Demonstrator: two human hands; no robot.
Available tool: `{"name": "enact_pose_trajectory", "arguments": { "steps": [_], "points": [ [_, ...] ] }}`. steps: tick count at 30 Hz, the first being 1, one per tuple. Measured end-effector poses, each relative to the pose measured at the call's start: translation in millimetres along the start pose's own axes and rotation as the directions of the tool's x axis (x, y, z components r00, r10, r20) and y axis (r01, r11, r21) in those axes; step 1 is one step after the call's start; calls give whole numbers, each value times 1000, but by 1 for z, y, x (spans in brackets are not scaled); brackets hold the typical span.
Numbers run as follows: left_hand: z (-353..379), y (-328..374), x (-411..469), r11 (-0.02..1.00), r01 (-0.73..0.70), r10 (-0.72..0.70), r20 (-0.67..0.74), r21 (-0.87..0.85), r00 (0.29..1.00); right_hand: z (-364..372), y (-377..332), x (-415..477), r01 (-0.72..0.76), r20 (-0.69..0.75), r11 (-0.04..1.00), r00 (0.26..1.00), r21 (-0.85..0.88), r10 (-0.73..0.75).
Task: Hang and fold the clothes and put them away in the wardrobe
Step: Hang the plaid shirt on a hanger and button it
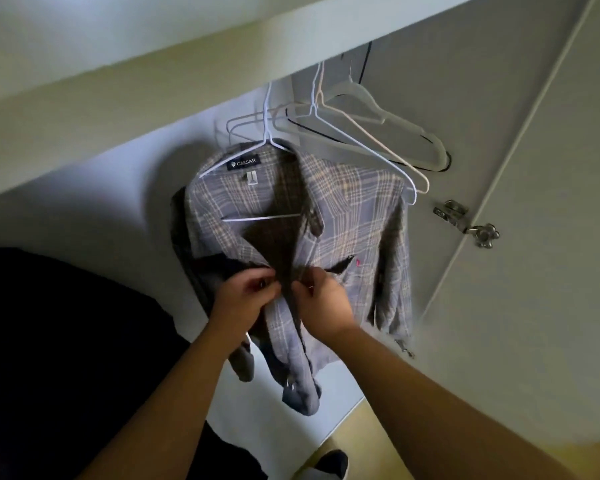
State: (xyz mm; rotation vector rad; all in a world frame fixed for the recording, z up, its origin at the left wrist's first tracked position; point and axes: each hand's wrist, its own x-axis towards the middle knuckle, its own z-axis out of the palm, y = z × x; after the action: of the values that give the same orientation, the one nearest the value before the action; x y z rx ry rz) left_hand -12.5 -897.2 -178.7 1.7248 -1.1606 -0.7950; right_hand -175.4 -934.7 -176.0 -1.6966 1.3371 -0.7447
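Although the shirt [357,209] already hangs on a white hanger [267,133] inside the wardrobe [534,168], its front is open from the collar down to the hands. The left hand [243,299] pinches one front edge and the right hand [326,299] pinches the other. Their fingers are curled on the cloth, and the two hands almost touch at the shirt's mid-front. This is probably a button being done up, though the button itself is too blurred to see. For this garment the hanging looks done, and only fastening and tidying are left. Spare hangers [371,133] hang bare just to the right. A dark cloth [66,341] lies at the left, possibly more clothing. Whether any folding is done I cannot tell.
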Motion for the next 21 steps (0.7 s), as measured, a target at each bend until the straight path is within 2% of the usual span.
{"name": "enact_pose_trajectory", "arguments": {
  "steps": [3, 9, 13, 21],
  "points": [
    [-4, 7, -4, 995, -6, 9, 39, -97, 999, -5, 2, 0, 7, -5, 1000, 1000, 28, -7],
    [-5, 13, -6, 963, -228, 233, -26, 141, 972, -7, 3, 0, -50, 14, 989, 999, 137, 49],
    [-1, 18, -4, 956, -259, 272, -86, 138, 958, -4, -1, -1, -36, 12, 983, 999, 181, 34],
    [-6, 19, 2, 951, -266, 274, -33, 155, 961, -5, -4, 3, -74, 19, 966, 997, 248, 71]
  ]
}}
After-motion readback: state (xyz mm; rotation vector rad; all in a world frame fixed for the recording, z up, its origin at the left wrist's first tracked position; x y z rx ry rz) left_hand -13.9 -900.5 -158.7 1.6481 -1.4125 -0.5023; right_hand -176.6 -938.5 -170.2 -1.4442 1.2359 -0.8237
